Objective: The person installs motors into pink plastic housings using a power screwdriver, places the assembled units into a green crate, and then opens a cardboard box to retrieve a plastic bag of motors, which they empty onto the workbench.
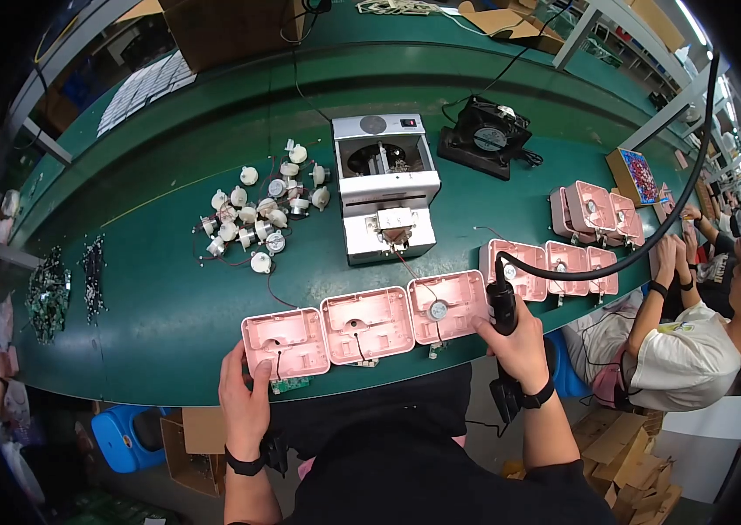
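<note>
Three pink plastic housings stand in a row at the table's front edge: a left one (pixel 286 339), a middle one (pixel 367 325) and a right one (pixel 447 305) with a round metal-faced part (pixel 438 310) in it. My left hand (pixel 245 394) grips the near left corner of the left housing, thumb over its rim. A small green circuit board (pixel 290 385) shows below that housing. My right hand (pixel 519 346) is closed round a black corded electric screwdriver (pixel 502 306), beside the right housing's end. The screwdriver's tip is hidden. Fingers of this hand reach the right housing's edge.
A grey-white machine (pixel 386 188) stands behind the row. Left of it lie several white motors (pixel 248 214) with wires. More pink housings (pixel 566 262) and a black fan (pixel 486 138) are at right. A thick black cable (pixel 615 269) arcs overhead. A co-worker (pixel 690 350) sits at right.
</note>
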`<state>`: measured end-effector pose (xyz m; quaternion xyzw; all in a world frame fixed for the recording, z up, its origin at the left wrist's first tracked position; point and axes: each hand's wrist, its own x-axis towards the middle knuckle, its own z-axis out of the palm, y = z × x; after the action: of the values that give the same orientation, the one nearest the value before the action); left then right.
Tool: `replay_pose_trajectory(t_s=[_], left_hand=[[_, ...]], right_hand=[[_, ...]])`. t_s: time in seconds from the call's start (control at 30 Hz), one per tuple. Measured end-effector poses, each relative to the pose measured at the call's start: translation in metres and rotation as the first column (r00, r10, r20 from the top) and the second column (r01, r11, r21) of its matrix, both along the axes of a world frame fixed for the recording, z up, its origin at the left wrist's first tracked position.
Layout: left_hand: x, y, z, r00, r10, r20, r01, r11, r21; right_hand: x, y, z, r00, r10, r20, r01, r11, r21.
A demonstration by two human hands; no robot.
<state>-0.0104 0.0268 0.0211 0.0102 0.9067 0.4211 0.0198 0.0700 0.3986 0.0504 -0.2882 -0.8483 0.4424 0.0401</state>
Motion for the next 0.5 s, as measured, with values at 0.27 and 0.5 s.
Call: replay_pose_trajectory(t_s=[0.27,0.5], left_hand=[[-0.030,0.030,0.053,0.956,-0.279,-0.091,0.285,0.956,0.071],[-0.053,0.158,0.010,0.778,-0.550,0.304,0.251,0.716,0.651]], right_hand=[[-0.010,-0.005,0.034,0.980,0.026,-0.196,-0.010,0.997,0.079],[-0.014,-0.030,0.046,0.928,0.068,-0.366,-0.086,0.996,-0.033]])
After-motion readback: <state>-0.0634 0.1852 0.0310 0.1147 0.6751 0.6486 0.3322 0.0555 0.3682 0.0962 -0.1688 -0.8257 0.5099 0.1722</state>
